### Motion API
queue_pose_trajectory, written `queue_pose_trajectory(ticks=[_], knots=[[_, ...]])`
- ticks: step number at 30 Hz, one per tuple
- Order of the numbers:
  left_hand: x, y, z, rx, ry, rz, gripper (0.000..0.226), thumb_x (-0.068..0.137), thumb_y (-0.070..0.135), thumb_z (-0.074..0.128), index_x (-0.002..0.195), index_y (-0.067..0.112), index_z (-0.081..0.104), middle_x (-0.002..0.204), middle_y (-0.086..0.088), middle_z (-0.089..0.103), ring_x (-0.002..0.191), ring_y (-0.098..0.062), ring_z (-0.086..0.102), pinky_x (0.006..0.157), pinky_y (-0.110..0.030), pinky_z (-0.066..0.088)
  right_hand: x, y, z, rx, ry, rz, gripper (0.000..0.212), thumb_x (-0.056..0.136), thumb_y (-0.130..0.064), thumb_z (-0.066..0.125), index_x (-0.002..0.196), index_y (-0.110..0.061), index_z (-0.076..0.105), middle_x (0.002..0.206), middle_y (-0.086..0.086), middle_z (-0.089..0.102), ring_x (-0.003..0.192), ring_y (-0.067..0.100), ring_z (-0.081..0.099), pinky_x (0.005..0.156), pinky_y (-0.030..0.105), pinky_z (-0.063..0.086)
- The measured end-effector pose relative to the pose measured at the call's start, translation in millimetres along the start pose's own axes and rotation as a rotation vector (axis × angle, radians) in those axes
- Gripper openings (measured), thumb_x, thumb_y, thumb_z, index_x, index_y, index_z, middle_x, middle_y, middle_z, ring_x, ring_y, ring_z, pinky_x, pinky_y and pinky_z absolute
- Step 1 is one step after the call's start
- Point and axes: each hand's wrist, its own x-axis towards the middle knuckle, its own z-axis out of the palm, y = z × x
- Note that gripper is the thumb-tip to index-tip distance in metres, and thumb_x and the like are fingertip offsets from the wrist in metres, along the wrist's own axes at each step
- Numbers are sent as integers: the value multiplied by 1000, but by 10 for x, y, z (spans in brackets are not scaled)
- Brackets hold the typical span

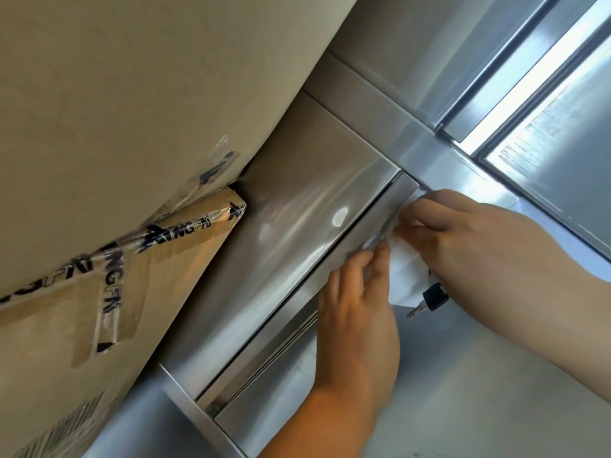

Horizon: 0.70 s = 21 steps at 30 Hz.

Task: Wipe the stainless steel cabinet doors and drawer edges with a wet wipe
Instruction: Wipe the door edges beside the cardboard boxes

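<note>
Grips a bunched white wet wipe (405, 276) in the right hand (469, 236), with the fingers curled over its top and the thumb tucked beneath. Presses it against the drawer edge (370, 219), just beside the corner where that edge meets the cabinet frame (439, 160). Rests the left hand (357, 305) on the same edge right next to the wipe, holding nothing, with the fingers nearly straight along the metal and the thumb touching the cloth (fingertips blurred, so cannot tell whether one also nips it). Leaves a small key (429, 300) with a black head in view just below the wipe, partly hidden behind it and the right wrist. Works beside a large cardboard box (115, 110) on the left, sealed with clear tape (109, 256) printed in dark letters, with one taped corner close to the shiny drawer front (291, 226). Faces brushed cabinet doors (562, 160) at the upper right, bright with reflected light.
</note>
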Motion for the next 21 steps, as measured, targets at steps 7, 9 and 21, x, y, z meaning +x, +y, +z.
queue_pose_trajectory(ticks=[7, 9, 21], knots=[[-165, 45, 97, 15, -143, 47, 70, 78, 17, 30, 147, 8, 19, 154, -9, 21, 141, -21, 22, 108, -38, 35, -93, -124, 149, -183, 10, 74, 54, 85, -9, 19, 113, 6, 63, 105, 20, 64, 105, 38, 60, 100, 45, 44], [-176, 16, 105, 22, -154, 52, 71, 78, 17, 28, 148, 6, 18, 155, -10, 18, 143, -21, 16, 110, -39, 31, -99, -182, 189, -167, -10, 90, 56, 84, -13, 20, 115, 8, 62, 110, 25, 63, 109, 40, 59, 101, 48, 43], [-604, -424, 114, 102, -178, -81, 64, 84, 25, 31, 144, 2, 24, 148, -14, 34, 139, -19, 19, 105, -52, 33, 19, -763, 622, -228, 2, -109, 57, 78, -20, 25, 114, -4, 67, 107, 12, 65, 104, 32, 59, 103, 42, 42]])
